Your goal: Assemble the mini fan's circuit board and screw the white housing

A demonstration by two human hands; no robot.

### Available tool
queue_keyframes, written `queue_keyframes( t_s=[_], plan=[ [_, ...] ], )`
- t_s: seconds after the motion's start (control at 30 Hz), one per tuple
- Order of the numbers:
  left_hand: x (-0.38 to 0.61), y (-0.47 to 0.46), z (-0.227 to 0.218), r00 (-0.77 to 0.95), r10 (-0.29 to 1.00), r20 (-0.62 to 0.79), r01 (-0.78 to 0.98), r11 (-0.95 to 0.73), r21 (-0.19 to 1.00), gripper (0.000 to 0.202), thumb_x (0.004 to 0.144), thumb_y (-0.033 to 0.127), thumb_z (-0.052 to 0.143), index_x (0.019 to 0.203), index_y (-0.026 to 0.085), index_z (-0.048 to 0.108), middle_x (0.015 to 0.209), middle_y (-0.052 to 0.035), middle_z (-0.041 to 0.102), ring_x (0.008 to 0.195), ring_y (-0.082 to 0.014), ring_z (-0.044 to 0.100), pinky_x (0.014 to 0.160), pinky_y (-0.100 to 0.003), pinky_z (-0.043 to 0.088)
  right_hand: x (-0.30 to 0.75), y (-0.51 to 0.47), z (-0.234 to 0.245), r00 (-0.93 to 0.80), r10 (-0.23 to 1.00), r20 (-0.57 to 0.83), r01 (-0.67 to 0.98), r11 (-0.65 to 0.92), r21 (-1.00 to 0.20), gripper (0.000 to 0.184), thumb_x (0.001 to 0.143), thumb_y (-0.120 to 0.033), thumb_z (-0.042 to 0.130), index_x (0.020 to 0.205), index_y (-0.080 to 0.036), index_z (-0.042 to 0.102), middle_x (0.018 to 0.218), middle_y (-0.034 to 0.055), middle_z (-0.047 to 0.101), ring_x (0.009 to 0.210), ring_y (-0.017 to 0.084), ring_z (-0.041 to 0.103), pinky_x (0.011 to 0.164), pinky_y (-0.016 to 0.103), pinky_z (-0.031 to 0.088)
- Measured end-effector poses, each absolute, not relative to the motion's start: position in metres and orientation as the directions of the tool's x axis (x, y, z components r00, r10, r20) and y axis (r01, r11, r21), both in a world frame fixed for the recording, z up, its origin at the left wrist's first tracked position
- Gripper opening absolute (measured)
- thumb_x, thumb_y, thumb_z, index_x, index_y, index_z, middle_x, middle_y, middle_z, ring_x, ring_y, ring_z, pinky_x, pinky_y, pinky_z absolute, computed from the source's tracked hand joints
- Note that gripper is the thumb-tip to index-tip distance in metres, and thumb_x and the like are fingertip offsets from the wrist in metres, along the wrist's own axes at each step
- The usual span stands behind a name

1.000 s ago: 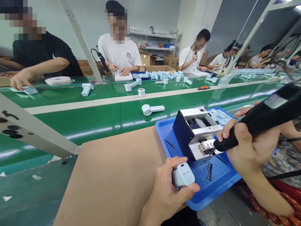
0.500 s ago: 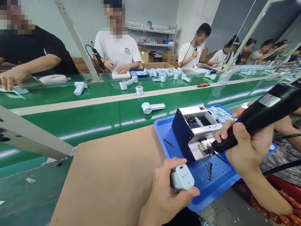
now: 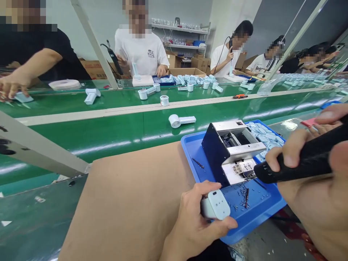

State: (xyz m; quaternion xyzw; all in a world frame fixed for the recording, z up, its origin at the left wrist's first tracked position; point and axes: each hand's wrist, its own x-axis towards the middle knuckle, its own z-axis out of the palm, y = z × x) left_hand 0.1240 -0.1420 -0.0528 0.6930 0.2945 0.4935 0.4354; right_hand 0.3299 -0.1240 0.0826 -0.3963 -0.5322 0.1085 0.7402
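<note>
My left hand grips a light-blue plastic handle between thumb and fingers. Its flat end, with a small slot and holes, faces up toward me. My right hand is wrapped round a black electric screwdriver, which points left. The driver's nose is at the metal plate of a screw feeder; whether its bit touches, I cannot tell. The feeder stands in a blue tray, with loose screws and dark driver bits lying in front of it.
Brown board covers the bench at left. Behind it runs a green conveyor carrying a light-blue handheld fan body. Another blue tray holds pale-blue parts. Several co-workers sit across the line. A slanted metal post stands at left.
My right hand and the screwdriver have shifted right across the feeder plate. My left hand keeps its hold on the handle. The view has swung slightly left.
</note>
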Motion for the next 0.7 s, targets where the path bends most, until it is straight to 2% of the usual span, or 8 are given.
queue_keyframes(
  t_s=[0.07, 0.17, 0.3, 0.4, 0.57, 0.7],
  plan=[
    [0.125, -0.142, -0.053, 0.340, 0.836, 0.430, -0.029, -0.448, 0.894, 0.063, 0.103, 0.080, 0.064, 0.137, 0.027, 0.066, 0.102, -0.0048, 0.076, 0.077, -0.0174, 0.067, 0.068, -0.028, 0.048, 0.332, -0.118, 0.071, 0.375, 0.542, 0.752, 0.286, 0.704, -0.650, 0.045, 0.091, -0.046, 0.095, 0.132, -0.046, 0.077, 0.115, 0.0009, 0.053, 0.055, 0.010, 0.048, 0.035, 0.032, 0.042],
    [0.127, -0.142, -0.053, 0.326, 0.824, 0.463, -0.049, -0.475, 0.879, 0.059, 0.105, 0.077, 0.064, 0.137, 0.027, 0.064, 0.103, -0.0045, 0.075, 0.078, -0.0173, 0.067, 0.068, -0.028, 0.048, 0.341, -0.111, 0.053, 0.380, 0.480, 0.791, 0.297, 0.746, -0.596, 0.042, 0.092, -0.028, 0.085, 0.133, -0.036, 0.075, 0.114, 0.0020, 0.058, 0.054, 0.012, 0.054, 0.038, 0.034, 0.047],
    [0.128, -0.142, -0.058, 0.316, 0.813, 0.490, -0.080, -0.492, 0.867, 0.055, 0.106, 0.072, 0.068, 0.139, 0.029, 0.062, 0.096, -0.0015, 0.070, 0.071, -0.0133, 0.058, 0.067, -0.026, 0.046, 0.347, -0.110, 0.046, 0.386, 0.508, 0.770, 0.326, 0.706, -0.629, 0.042, 0.093, -0.030, 0.083, 0.132, -0.029, 0.066, 0.111, 0.0025, 0.053, 0.051, 0.015, 0.053, 0.034, 0.039, 0.041],
    [0.128, -0.143, -0.061, 0.308, 0.816, 0.490, -0.088, -0.488, 0.868, 0.056, 0.106, 0.072, 0.068, 0.140, 0.028, 0.062, 0.092, -0.0004, 0.067, 0.067, -0.0122, 0.055, 0.068, -0.026, 0.047, 0.345, -0.112, 0.049, 0.384, 0.545, 0.745, 0.317, 0.680, -0.661, 0.040, 0.096, -0.033, 0.082, 0.132, -0.031, 0.063, 0.111, 0.0015, 0.050, 0.053, 0.015, 0.053, 0.036, 0.040, 0.041],
    [0.129, -0.140, -0.061, 0.290, 0.804, 0.519, -0.106, -0.512, 0.852, 0.054, 0.106, 0.071, 0.068, 0.142, 0.032, 0.060, 0.087, 0.0016, 0.063, 0.068, -0.0131, 0.054, 0.067, -0.026, 0.044, 0.346, -0.112, 0.044, 0.333, 0.586, 0.739, 0.299, 0.678, -0.672, 0.036, 0.103, -0.033, 0.077, 0.135, -0.043, 0.064, 0.116, -0.0008, 0.051, 0.057, 0.012, 0.053, 0.042, 0.036, 0.043],
    [0.130, -0.141, -0.061, 0.299, 0.802, 0.517, -0.110, -0.509, 0.853, 0.055, 0.106, 0.072, 0.067, 0.143, 0.033, 0.058, 0.089, 0.0010, 0.065, 0.067, -0.0135, 0.053, 0.064, -0.026, 0.043, 0.351, -0.111, 0.041, 0.344, 0.630, 0.697, 0.278, 0.640, -0.716, 0.034, 0.101, -0.034, 0.080, 0.131, -0.039, 0.065, 0.112, 0.0006, 0.051, 0.055, 0.014, 0.052, 0.039, 0.038, 0.041]
  ],
)
